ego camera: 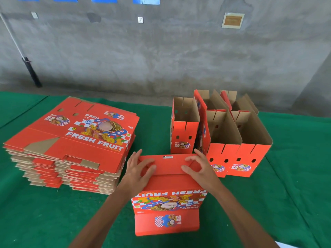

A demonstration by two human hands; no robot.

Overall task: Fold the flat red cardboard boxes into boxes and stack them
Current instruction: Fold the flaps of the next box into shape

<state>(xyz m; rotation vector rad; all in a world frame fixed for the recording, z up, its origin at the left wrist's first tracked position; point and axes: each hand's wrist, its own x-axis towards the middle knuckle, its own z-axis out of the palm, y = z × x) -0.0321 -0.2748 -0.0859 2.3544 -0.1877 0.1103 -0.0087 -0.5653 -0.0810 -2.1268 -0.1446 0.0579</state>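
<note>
A red box (168, 190) stands in the middle of the green worktop (295, 185), just in front of the person, turned bottom-up: its printed side faces the camera with FRESH FRUIT upside down, and a long flap with a small cartoon badge lies flat on the cloth at the near edge. Both hands are on the upturned bottom flaps. Left hand (138, 170) lies on the left part of the flaps, fingers spread and fairly straight, thumb reaching toward the middle; it presses rather than grips. Right hand (200, 167) is on the right part, fingers bent, thumb and forefinger curved over a flap edge; whether it pinches the card or only pushes it, cannot tell. A small white label sits at the far edge of the bottom, between the two hands. To the left, close beside the box, a tall stack of flat red boxes (71, 144), edges uneven, top sheet showing the same cartoon figure and FRESH FRUIT, brown card showing at the notches. To the right and behind, a cluster of folded boxes (223, 136) standing upright and open-topped, brown inside, red outside, packed against one another in two rough rows; the nearest row sits just beside the right hand. Finger holes and slits show in their end walls. Behind the worktop, a grey concrete wall (161, 51) with a white socket and a framed plaque; a dark pole leans at far left.
</note>
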